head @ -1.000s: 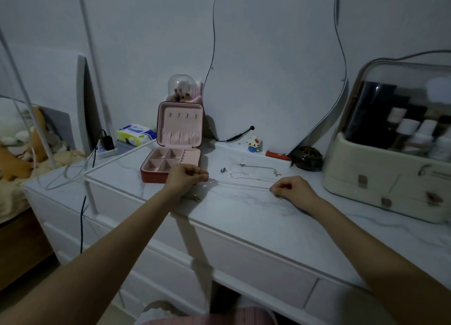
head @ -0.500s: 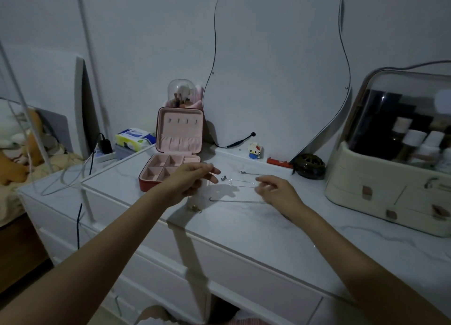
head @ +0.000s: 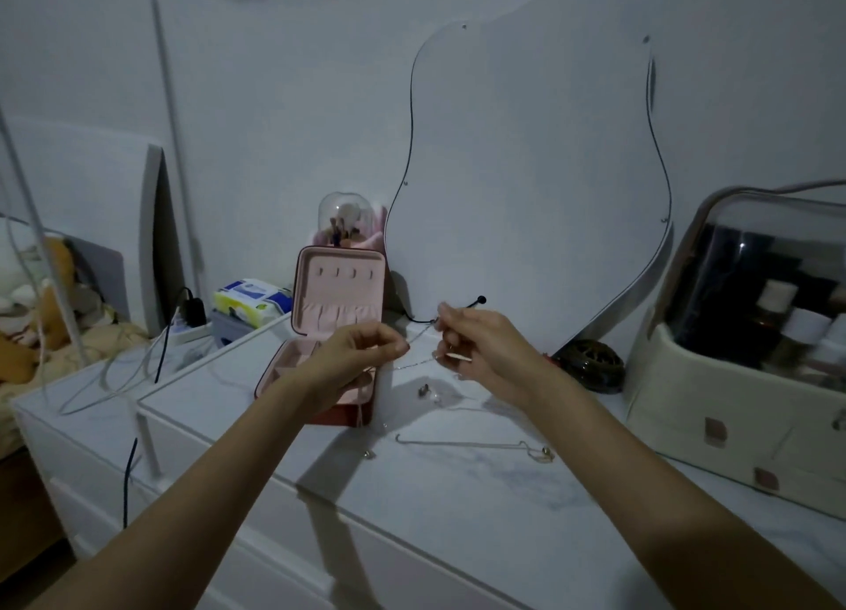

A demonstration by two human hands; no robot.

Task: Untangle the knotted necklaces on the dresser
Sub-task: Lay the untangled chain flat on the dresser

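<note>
Head view is showing both hands raised above the white marble-look table (head: pixel 458 509), working a thin silver necklace (head: pixel 419 337) between them. The left hand (head: pixel 355 358) is curling its fingers and pinching one stretch of the chain at its fingertips, in front of the open pink jewelry box (head: pixel 336 298). The right hand (head: pixel 480 348) is pinching the chain too, with thumb and forefinger lifted near the tip of a black cable (head: pixel 480 299), while its lower fingers are folding round another strand; the fine links are blurring, so the knot itself cannot be made out. A second necklace (head: pixel 471 444) is lying stretched out on the table below the hands, apart from them, and a small pendant (head: pixel 424 390) is resting on the surface between it and the raised chain. A wavy-edged mirror (head: pixel 526 174) is leaning against the wall behind. A cream cosmetics organizer (head: pixel 732 403) with a clear lid is standing at the right, with a dark round dish (head: pixel 590 364) just beside it. A tissue pack (head: pixel 249 300) is sitting left of the box.
</note>
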